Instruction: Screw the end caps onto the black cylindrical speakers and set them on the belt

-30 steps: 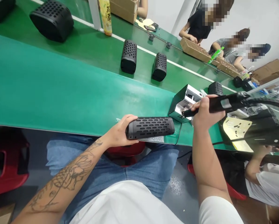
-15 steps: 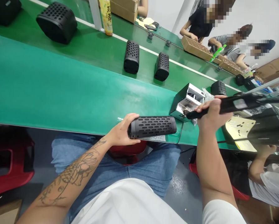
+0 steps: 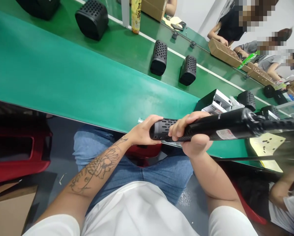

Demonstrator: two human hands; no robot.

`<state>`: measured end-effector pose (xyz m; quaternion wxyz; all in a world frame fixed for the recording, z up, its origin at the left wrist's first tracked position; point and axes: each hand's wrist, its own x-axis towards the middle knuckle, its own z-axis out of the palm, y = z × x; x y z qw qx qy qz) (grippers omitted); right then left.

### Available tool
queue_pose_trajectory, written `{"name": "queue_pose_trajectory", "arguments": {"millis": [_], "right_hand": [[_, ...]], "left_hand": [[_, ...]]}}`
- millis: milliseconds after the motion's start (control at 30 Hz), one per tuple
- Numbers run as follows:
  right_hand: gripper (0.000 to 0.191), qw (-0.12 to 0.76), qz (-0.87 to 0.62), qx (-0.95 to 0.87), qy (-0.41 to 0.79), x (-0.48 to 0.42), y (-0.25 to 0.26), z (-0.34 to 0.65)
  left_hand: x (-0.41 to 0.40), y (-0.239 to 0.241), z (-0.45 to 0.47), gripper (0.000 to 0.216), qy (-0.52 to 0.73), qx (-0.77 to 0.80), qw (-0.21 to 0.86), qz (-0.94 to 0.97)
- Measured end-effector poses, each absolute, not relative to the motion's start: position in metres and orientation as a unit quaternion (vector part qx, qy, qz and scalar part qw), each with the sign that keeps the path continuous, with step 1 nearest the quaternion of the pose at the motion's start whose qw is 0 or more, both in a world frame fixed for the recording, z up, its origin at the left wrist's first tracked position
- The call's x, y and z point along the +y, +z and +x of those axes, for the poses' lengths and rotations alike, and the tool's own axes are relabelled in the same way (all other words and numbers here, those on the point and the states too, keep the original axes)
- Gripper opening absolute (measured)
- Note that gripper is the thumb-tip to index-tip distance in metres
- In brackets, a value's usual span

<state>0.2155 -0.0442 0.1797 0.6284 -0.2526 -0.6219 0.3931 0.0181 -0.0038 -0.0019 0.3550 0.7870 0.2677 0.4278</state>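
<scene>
1. Head view, left hand (image 3: 145, 131): grips one end of the perforated black casing (image 3: 158, 129), located at the near edge of the green table (image 3: 63, 75).
2. Head view, right hand (image 3: 194, 131): wrapped around the corded black tool (image 3: 218, 127), which overlaps the casing; tip contact cannot be determined.
3. Risk: a weak left grip could let the casing slip off the edge.
4. Risk: drag from the cable (image 3: 282, 125) could misalign the tool and scuff the casing.
</scene>
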Motion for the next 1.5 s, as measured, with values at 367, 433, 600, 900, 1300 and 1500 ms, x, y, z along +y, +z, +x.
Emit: {"name": "queue_pose_trajectory", "arguments": {"millis": [367,433,600,900,1300,1500], "right_hand": [[0.051,0.566,-0.248,-0.648,0.446,-0.040,0.163,0.216],[0.048,0.556,-0.241,-0.656,0.451,-0.038,0.160,0.219],[0.057,0.547,-0.265,-0.656,0.448,-0.035,0.155,0.222],[0.056,0.589,-0.262,-0.630,0.434,-0.053,0.167,0.227],[0.055,0.716,-0.518,-0.466,0.047,0.056,0.172,0.431],[0.053,0.730,-0.480,-0.479,0.089,0.054,0.149,0.446]], "left_hand": [[0.001,-0.005,0.026,0.110,0.455,0.251,0.358,0.775],[0.000,-0.003,0.027,0.109,0.455,0.251,0.359,0.775],[0.000,-0.001,0.026,0.107,0.442,0.264,0.359,0.778],[-0.037,-0.008,0.032,0.115,0.463,0.347,0.228,0.783],[-0.179,-0.055,0.087,0.079,0.450,0.267,0.059,0.850],[-0.076,0.038,0.095,0.068,0.332,0.154,-0.064,0.928]]}}
